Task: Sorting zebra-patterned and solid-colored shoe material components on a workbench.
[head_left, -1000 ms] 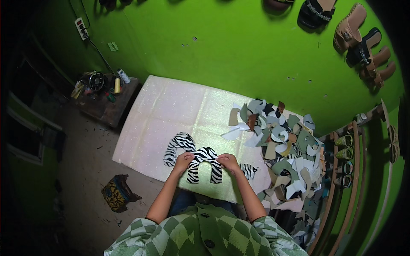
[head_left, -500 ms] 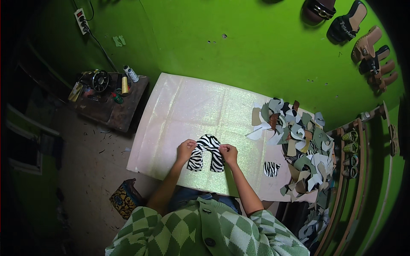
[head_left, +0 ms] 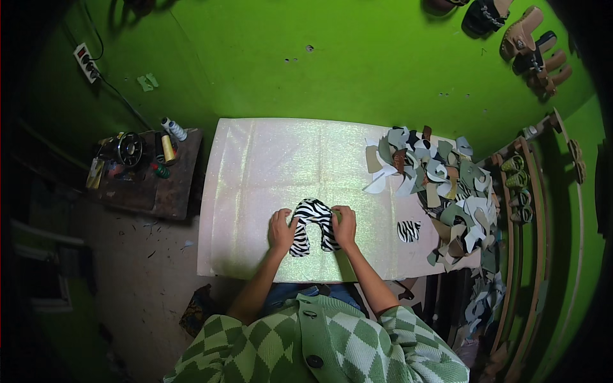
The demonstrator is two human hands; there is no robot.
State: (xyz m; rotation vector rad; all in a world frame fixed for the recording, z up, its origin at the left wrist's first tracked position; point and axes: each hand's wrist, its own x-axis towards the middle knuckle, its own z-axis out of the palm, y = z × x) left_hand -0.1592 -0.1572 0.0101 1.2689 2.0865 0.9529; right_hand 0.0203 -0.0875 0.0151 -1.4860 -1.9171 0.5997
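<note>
A U-shaped zebra-print piece, black and white, lies on the pale shimmering sheet that covers the table, its two legs toward me. At its left edge rests my left hand, fingers stretched forward and thumb apart, touching the side of the piece. My right hand lies along the opposite edge in the same way, fingers extended and partly over the right leg. Neither hand seems to grip it. A smaller zebra-print scrap lies farther right on the sheet.
A heap of offcuts covers the table's right end and spills over its edge. Left stands a dark side table with a sewing machine and thread spools. Sandals hang on the green wall; a wooden rack holds more.
My fingers have loosened from a pinch on the piece's two sides and now lie flat beside it. The U shape sits a little wider. The view has turned slightly.
</note>
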